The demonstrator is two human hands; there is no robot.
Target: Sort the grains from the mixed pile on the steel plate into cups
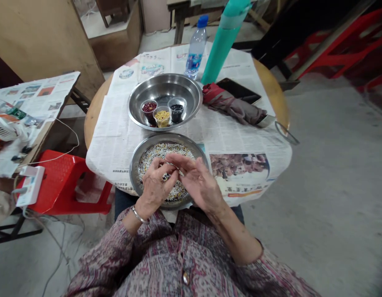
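A shallow metal tray (135, 175) at the table's near edge holds mixed white, black and yellow grains (160, 150). Above it, my left hand (156, 183) is closed, thumb and fingers pinched together near the right fingers; what they grip is too small to make out. My right hand (200, 181) is half turned up, fingers stretched out and slightly cupped, its fingertips close to the left ones. Just beyond, a wide steel basin (166, 80) contains three clear cups: one of dark red beans (149, 108), one of yellow grains (162, 117) and one of black beans (176, 110).
Newspaper (116, 123) covers the round table. A water bottle (196, 49), a tall teal flask (223, 41), a folded umbrella (234, 103) and a dark flat device (238, 90) stand or lie behind. A red stool (63, 181) bears a power strip (31, 185) at left.
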